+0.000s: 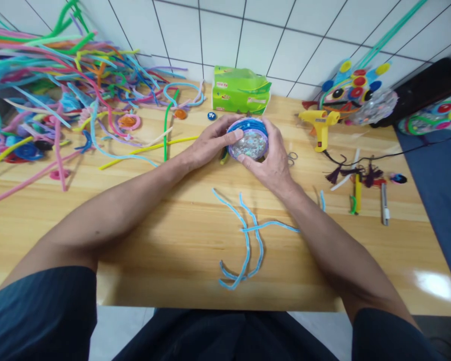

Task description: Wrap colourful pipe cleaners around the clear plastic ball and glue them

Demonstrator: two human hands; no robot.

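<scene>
Between my two hands is a small round pouch (250, 144) with a shiny, sequin-like silver face and a blue and lilac rim of fuzzy stems. My left hand (220, 138) grips its left side, the thumb lying across the front. Around the right edge curls my right hand (272, 160), with its thumb at the lower rim. The fingers behind the pouch are hidden. Nearer to me on the table lie several light blue pipe cleaners (256, 233), bent and crossing each other. A pair of scissors (292, 158) shows partly beside my right hand.
Many coloured pipe cleaners (41, 65) heap up at the left. A green tissue pack (240, 90) stands by the tiled wall. At the right are a yellow glue gun (320, 128) with its cord, a decorated bag (355, 93), dark tassels (334, 174) and a utility knife (385, 203).
</scene>
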